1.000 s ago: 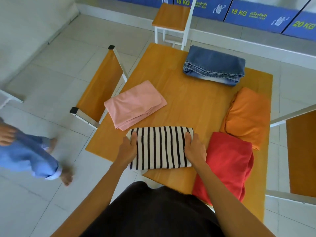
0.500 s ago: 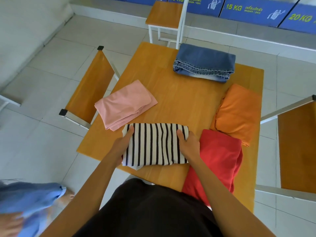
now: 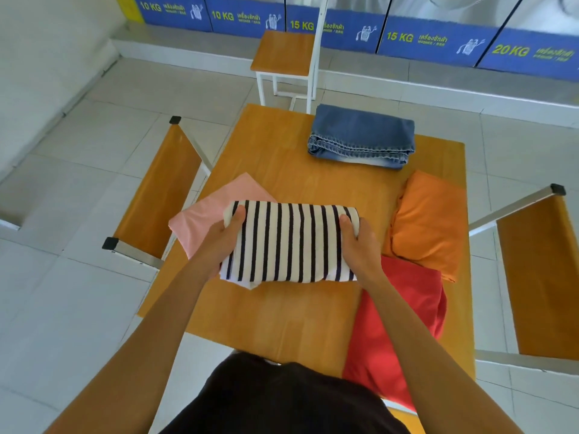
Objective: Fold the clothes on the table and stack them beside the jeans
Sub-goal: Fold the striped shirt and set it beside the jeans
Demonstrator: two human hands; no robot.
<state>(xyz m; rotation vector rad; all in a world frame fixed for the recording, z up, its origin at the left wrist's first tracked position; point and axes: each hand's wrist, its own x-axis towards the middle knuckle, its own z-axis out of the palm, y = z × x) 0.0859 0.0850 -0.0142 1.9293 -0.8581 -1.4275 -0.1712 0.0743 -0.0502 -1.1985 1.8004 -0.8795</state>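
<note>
A folded black-and-white striped garment point(image 3: 291, 242) is lifted off the wooden table point(image 3: 282, 311), over its middle. My left hand point(image 3: 224, 238) grips its left end and my right hand point(image 3: 360, 245) grips its right end. Folded blue jeans point(image 3: 362, 136) lie at the table's far edge. A folded pink garment point(image 3: 203, 217) lies at the left, partly hidden behind the striped one. An orange garment point(image 3: 429, 220) lies at the right, and a red garment point(image 3: 398, 314) spreads over the near right corner and hangs off the front.
Wooden chairs with white frames stand to the left point(image 3: 156, 195), to the right point(image 3: 539, 270) and behind the table point(image 3: 285, 57). Blue washer panels point(image 3: 407, 39) line the back wall. The floor is pale tile.
Both hands have closed on the striped garment's ends and raised it off the table, moving it away from me toward the middle. A person in blue at the left has left the view.
</note>
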